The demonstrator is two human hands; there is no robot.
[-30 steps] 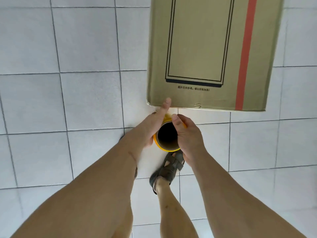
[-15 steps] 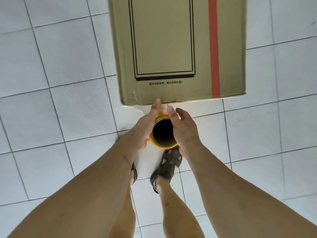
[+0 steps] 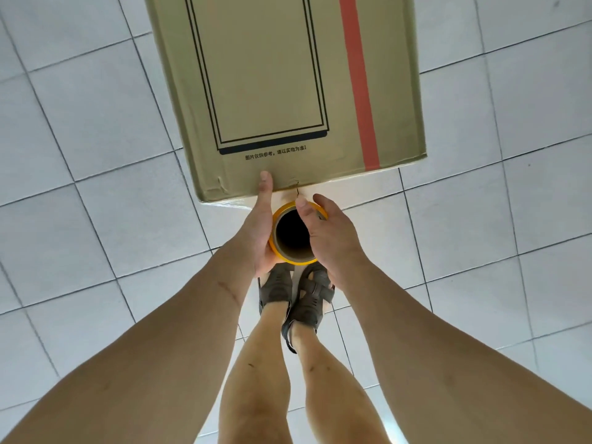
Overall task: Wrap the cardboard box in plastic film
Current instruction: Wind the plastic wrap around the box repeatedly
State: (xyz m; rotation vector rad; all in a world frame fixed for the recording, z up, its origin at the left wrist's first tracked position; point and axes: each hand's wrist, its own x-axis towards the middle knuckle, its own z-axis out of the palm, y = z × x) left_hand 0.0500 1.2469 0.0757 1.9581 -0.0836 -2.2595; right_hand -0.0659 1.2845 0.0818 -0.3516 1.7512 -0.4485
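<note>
A tall brown cardboard box (image 3: pixel 282 91) with a black printed frame and a red stripe stands on the tiled floor, its top face toward me. I hold an upright film roll (image 3: pixel 293 235) with a yellow rim and dark hollow core just in front of the box's near edge. My left hand (image 3: pixel 256 232) grips the roll's left side, its thumb stretched up onto the box's near edge. My right hand (image 3: pixel 330 235) grips the right side, thumb on the rim. Shiny film shows along the box's near lower edge.
White floor tiles (image 3: pixel 96 219) with dark grout lines surround the box on all sides. My two feet in dark sandals (image 3: pixel 298 293) stand directly below the roll, close to the box.
The box has shifted in view, leftward and then back right while swinging clockwise, as I step around it. Both hands keep their hold on the roll at the box's near edge.
</note>
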